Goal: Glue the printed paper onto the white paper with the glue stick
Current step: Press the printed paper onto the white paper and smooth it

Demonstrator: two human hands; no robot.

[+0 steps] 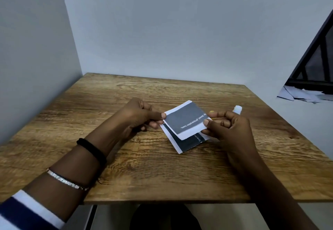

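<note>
Printed paper, pinched at either end by my left hand and right hand, hovers over the lower sheet; glue stick shows just beyond my right.

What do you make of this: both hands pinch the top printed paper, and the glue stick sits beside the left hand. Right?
Not quite. In the head view the glue stick shows just beyond the right hand, partly hidden by it, not beside the left hand. The rest holds: both hands pinch the top printed paper.
</note>
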